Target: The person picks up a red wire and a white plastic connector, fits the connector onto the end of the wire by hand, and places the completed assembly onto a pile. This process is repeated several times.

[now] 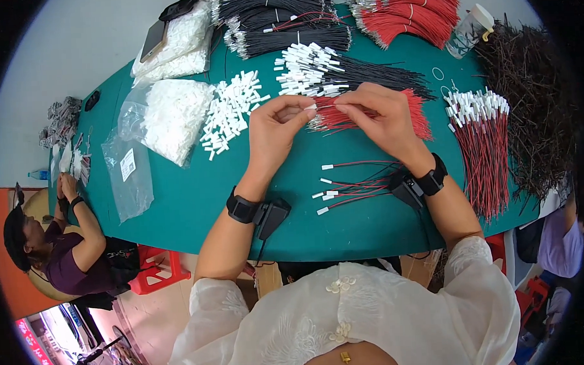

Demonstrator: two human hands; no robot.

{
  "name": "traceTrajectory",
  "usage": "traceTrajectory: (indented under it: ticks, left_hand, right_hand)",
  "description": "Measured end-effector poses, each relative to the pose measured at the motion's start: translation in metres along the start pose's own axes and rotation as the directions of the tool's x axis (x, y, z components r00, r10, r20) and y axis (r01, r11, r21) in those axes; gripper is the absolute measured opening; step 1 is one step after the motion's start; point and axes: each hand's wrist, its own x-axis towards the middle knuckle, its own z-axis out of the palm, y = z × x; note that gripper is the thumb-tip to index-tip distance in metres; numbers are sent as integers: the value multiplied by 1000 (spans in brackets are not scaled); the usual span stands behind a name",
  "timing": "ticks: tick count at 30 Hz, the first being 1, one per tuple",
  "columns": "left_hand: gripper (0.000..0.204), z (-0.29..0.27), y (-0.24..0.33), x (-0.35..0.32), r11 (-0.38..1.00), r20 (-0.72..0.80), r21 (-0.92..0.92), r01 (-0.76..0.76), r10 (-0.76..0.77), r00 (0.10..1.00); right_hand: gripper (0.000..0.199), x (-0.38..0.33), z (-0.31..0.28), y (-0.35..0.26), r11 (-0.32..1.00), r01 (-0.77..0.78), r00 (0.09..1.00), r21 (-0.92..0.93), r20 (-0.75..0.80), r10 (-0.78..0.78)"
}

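Note:
Between thumb and fingers, my left hand pinches a small white plastic connector housing. My right hand is closed at its fingertips on a thin wire, whose end points at the housing; its colour is hard to make out. Behind and beneath the hands lies a fan of red wires, partly covered by my right hand. Black wires with white connectors spread just beyond. Several red and black wires with white connectors lie on the green table below my hands, near my right wrist.
Loose white housings lie left of my hands, beside a bag of housings. Black wire bundles and red bundles sit at the back. Finished-looking wires and a dark wire heap are right. A co-worker sits left.

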Motion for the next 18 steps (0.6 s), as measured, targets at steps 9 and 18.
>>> traceTrajectory:
  ticks: [9,18]
  left_hand:
    - [20,2,1,-3,999,18,-40,38,-37,999]
    - [19,3,-1,-3,996,25,-75,42,-40,999]
  right_hand:
    - [18,4,1,-1,968,202,976,-150,-49,-211]
    - [20,4,2,0,959,228,971,-168,-34,-237]
